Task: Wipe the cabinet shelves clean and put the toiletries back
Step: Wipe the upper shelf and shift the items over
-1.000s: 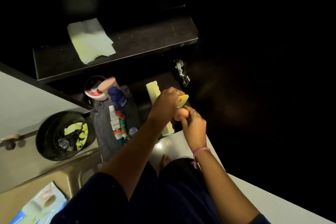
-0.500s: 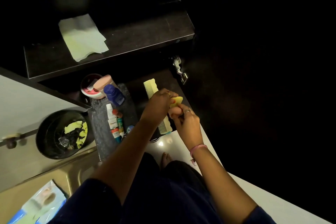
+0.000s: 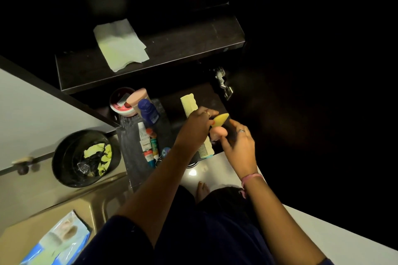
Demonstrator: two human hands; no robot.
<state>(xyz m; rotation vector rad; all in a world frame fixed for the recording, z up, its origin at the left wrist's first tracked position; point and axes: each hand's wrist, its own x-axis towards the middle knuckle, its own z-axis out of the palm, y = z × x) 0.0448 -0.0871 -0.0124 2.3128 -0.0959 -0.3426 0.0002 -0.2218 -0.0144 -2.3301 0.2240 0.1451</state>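
Hands meet over lower shelf (image 3: 193, 94): left hand (image 3: 195, 128) pinches yellow sponge (image 3: 221, 119), right hand (image 3: 238, 142) curls round pink item (image 3: 219, 132). Comb (image 3: 190, 102) beneath, long axis front-to-back; toiletries (image 3: 148, 133) left.

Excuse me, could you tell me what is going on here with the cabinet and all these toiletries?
A person stands over a dark open cabinet. Their left hand grips a small yellow piece, and the right hand holds a peach sponge against it. A comb lies beneath their hands. Bottles, tubes and a jar crowd the lower shelf. A wipe lies on the upper shelf, and a bin stands to the left.
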